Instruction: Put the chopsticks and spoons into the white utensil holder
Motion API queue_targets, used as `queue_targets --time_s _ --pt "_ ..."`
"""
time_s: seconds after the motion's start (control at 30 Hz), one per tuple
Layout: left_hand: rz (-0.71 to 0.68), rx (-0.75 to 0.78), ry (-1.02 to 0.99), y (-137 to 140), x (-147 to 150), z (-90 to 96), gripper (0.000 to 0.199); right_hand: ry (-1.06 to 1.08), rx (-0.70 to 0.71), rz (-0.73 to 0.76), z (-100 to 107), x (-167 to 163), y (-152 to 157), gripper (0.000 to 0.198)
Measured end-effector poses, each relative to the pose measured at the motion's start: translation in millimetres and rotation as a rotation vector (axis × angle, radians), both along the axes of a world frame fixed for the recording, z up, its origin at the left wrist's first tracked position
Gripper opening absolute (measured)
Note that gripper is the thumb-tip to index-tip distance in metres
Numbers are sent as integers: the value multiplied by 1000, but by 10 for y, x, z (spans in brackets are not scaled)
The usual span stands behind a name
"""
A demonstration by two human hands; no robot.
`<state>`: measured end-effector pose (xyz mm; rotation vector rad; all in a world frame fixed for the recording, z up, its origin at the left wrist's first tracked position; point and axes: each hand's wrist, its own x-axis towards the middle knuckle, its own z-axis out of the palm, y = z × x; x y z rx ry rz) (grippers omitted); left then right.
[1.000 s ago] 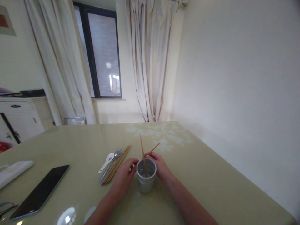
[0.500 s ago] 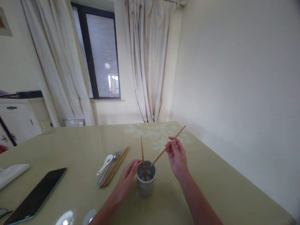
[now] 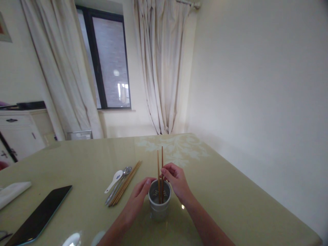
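Note:
A grey utensil holder (image 3: 159,208) with small holes in its bottom stands upright on the table. My left hand (image 3: 139,192) is wrapped round its left side, the fingers partly hidden behind it. Two wooden chopsticks stand inside, close together and nearly upright. My right hand (image 3: 176,177) pinches the right chopstick (image 3: 162,158) between thumb and fingers, just above the rim. The left chopstick (image 3: 158,164) leans in the holder right beside those fingertips. Left of the holder lies a bundle of chopsticks (image 3: 125,184), along with metal spoons (image 3: 126,171) and a white spoon (image 3: 114,181).
A black tablet-like device (image 3: 41,213) lies at the left on the greenish table (image 3: 84,164). Beyond it is a white object (image 3: 14,193). A wall (image 3: 256,102) runs along the table's right side. Curtains (image 3: 164,68) and a window (image 3: 110,61) are behind.
My right hand has moved left and down, bringing its chopstick from a slant outside the rim to nearly upright inside the holder. My left hand stays on the holder.

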<state>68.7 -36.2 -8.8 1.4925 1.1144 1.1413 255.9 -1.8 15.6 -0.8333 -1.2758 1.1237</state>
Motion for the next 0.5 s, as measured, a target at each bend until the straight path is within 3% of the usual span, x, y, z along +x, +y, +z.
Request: queue_targets --time_s 0.07,0.17,0.27,0.37,0.5 --pt "21 21 -12 72 -65 7 69 -36 4 -2 -8 -1 -8 36" --pt "265 123 99 233 -300 -8 71 -62 14 -4 -28 0 -7 38" --pt "496 216 597 343 -586 -52 45 -63 8 15 -58 -2 8 39" --pt "526 181 1084 350 -728 -94 28 -96 12 14 -85 0 27 45" --pt "479 96 1299 315 -691 -94 24 -149 25 -7 -99 15 39 50"
